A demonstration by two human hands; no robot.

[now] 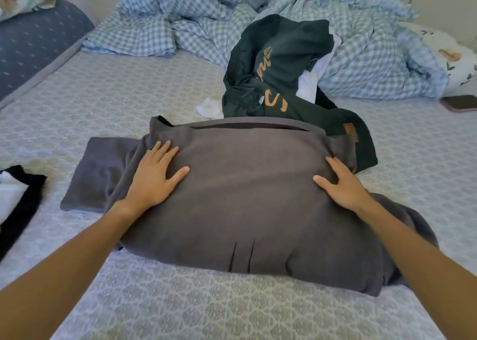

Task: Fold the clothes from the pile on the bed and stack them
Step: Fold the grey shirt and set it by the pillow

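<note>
Pressing both palms flat on the grey garment (242, 184), I hold nothing: my left hand (154, 177) lies fingers spread near its left fold, my right hand (343, 184) lies open on its right side, fingers reaching to the fold there. The garment lies on the bed (129, 99) near the front edge, a sleeve sticking out towards the left edge. Just behind it sits the pile (278, 68), a dark green top over white pieces, its hem touching the grey garment's far right corner. At the left edge lies a black and white garment (15, 195). A phone (459, 102) rests by the right edge, beside the checked duvet (361, 55).
</note>
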